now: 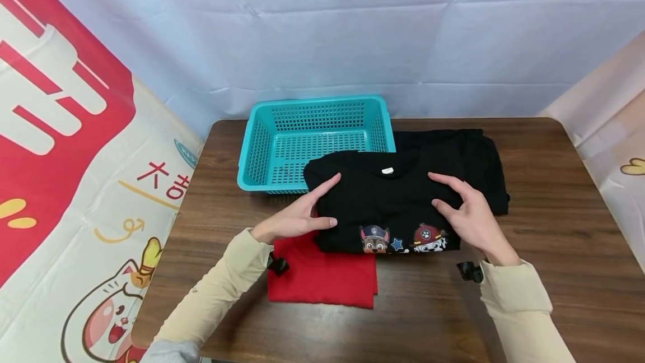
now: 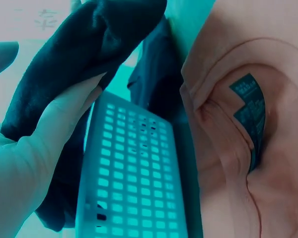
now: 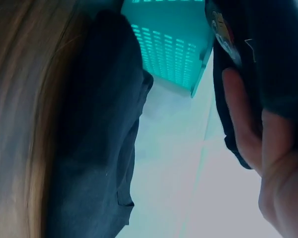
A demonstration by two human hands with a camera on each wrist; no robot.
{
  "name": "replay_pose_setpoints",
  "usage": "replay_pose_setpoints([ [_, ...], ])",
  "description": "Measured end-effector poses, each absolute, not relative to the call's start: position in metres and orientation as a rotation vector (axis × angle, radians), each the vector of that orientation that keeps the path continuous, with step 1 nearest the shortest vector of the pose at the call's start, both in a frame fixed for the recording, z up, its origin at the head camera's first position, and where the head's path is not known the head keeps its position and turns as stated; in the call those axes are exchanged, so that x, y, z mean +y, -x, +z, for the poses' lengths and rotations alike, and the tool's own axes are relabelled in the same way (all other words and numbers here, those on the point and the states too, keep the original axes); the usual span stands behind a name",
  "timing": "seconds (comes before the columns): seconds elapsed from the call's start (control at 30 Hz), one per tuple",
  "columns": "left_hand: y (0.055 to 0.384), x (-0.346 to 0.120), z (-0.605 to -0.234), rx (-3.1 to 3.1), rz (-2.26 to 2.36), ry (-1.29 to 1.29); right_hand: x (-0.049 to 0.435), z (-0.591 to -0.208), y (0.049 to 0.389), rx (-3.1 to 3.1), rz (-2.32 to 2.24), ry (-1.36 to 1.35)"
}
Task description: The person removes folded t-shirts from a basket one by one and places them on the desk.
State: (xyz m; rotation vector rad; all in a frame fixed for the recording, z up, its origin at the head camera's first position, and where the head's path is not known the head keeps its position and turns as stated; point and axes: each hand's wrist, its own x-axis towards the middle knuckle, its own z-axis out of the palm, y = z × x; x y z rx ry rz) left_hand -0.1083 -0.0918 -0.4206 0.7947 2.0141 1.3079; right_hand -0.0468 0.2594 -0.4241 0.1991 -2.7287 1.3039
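Note:
A folded black T-shirt (image 1: 383,198) with two cartoon dogs and a star printed along its near edge is held up above the table between both hands. My left hand (image 1: 297,218) grips its left side, and my right hand (image 1: 472,217) grips its right side. On both sides the thumb and index finger show on top; the other fingers are hidden beneath the cloth. Under its left part lies a folded red garment (image 1: 322,282), partly covered; the left wrist view shows its neckline and label (image 2: 251,119). Another black garment (image 1: 486,175) lies behind and to the right.
A turquoise plastic basket (image 1: 247,147) with slotted walls stands at the back of the brown wooden table (image 1: 201,223); the T-shirt overlaps its front right corner. White cloth (image 1: 327,32) hangs behind the table, and a printed sheet (image 1: 90,184) hangs along the left.

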Motion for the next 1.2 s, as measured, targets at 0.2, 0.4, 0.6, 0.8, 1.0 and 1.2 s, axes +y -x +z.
replay_pose_setpoints([
  [0.2,0.105,-0.086,-0.422,1.973,1.345,-0.864,0.266,-0.426,0.039,-2.657,1.291,-0.201],
  [0.4,0.101,-0.078,-0.423,1.960,1.332,-0.917,0.275,-0.426,0.029,-2.605,1.306,-0.161],
  [0.6,0.096,-0.070,-0.425,1.984,1.313,-0.917,0.282,-0.425,0.021,-2.580,1.301,-0.147],
  [0.8,0.092,-0.060,-0.426,1.940,1.319,-0.946,0.291,-0.425,0.017,-2.559,1.324,-0.093],
  [1.0,0.087,-0.053,-0.424,1.911,1.301,-0.989,0.298,-0.424,0.010,-2.575,1.292,-0.071],
  [1.2,0.085,-0.049,-0.422,1.876,1.312,-1.024,0.304,-0.419,0.003,-2.594,1.262,-0.059],
])
